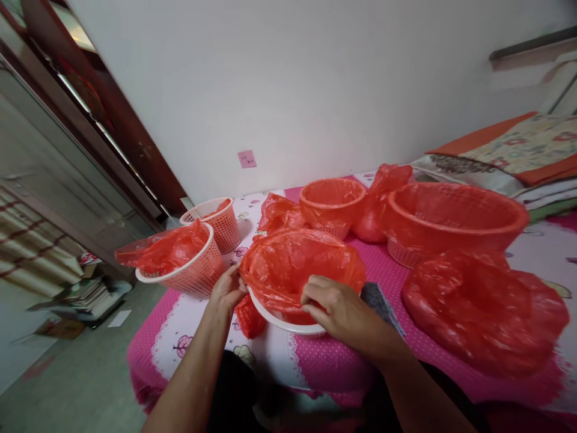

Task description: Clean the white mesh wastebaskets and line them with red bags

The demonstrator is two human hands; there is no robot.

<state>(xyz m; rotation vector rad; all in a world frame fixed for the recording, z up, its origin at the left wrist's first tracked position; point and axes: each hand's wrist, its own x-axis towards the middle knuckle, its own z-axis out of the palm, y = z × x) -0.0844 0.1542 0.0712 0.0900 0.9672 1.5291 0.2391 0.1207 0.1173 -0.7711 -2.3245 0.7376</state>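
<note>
Pink-and-white cloth [177, 328] spreads beneath the baskets. Two left baskets [201, 275] hold crumpled bags [175, 249]; red film lines two others [401, 255], behind and right. Front and centre, a white basket [288, 326] holds a glossy, wrinkled red bag [288, 264], its near rim bare. The left hand [229, 287] pinches the bag at the rim's left, the right hand [329, 299] its near edge.

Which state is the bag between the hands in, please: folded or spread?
Spread: the bag gapes wide over the basket, whose white front rim shows bare.
</note>
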